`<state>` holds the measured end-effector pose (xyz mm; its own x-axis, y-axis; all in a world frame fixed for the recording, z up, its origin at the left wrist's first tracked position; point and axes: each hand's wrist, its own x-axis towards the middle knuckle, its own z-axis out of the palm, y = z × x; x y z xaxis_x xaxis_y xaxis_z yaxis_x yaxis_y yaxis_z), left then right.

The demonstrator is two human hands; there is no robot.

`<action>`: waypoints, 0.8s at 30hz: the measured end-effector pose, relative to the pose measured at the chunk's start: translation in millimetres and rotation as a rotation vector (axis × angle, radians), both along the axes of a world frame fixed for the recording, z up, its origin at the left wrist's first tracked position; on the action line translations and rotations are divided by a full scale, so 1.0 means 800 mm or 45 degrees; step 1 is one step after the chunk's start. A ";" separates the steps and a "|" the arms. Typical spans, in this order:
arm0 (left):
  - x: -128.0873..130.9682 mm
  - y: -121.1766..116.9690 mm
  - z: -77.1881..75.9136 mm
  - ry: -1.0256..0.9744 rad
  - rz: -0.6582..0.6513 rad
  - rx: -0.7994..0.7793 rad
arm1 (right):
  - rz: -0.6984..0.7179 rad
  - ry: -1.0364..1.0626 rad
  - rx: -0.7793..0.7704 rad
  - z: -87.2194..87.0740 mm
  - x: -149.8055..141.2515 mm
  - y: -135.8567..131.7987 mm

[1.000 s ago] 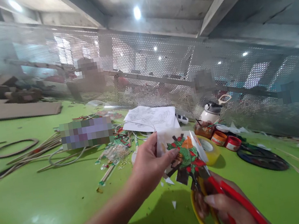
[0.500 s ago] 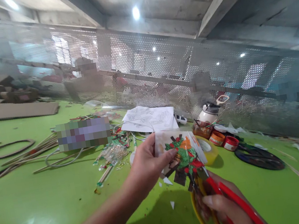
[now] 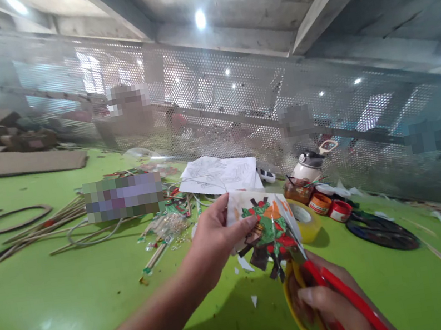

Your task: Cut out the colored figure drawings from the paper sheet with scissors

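Between the thumb and fingers of my left hand (image 3: pixel 218 230) is a painted paper piece (image 3: pixel 272 229), with green, red, orange and black shapes on a pale ground. Its lower edge is cut into dark tabs. My right hand (image 3: pixel 331 296) is closed round the handles of a pair of scissors (image 3: pixel 312 273), one handle red and the other yellow. The scissor blades point away from me and lie along the right side of the paper, touching it. How far the blades are parted is hard to make out. Small white scraps (image 3: pixel 254 300) lie on the table below.
Behind the paper stands a roll of clear tape (image 3: pixel 308 220), beside paint jars (image 3: pixel 340 211) and a black palette (image 3: pixel 381 231). Sheets with line drawings (image 3: pixel 219 172) lie further back. Thin sticks (image 3: pixel 58 220) and a bag of beads (image 3: pixel 171 224) are left, on the green table (image 3: pixel 99 298).
The view has turned slightly right. The paper has tipped a little and shifted left, and the scissor blades have moved along its right edge. Both hands keep their hold.
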<state>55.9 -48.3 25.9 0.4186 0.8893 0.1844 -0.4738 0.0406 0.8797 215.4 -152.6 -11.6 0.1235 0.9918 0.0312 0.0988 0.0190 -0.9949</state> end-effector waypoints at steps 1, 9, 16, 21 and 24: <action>0.000 0.001 0.000 -0.011 0.005 0.006 | -0.009 0.039 0.011 0.000 0.000 -0.001; -0.002 0.005 -0.003 -0.032 -0.001 0.012 | 0.124 0.057 0.008 0.000 0.005 0.000; -0.002 0.010 -0.003 -0.013 0.064 0.014 | 0.200 0.066 0.041 -0.004 0.009 0.000; -0.001 0.011 -0.004 -0.014 0.106 -0.018 | 0.201 0.049 0.008 -0.003 0.010 -0.001; -0.002 0.011 -0.005 -0.028 0.128 -0.009 | 0.167 0.075 0.006 -0.001 0.006 -0.005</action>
<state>54.6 -39.2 21.7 0.3232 0.9279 0.1860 -0.4951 -0.0017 0.8688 220.1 -156.7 -12.2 -0.0058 0.9995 0.0323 0.0364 0.0325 -0.9988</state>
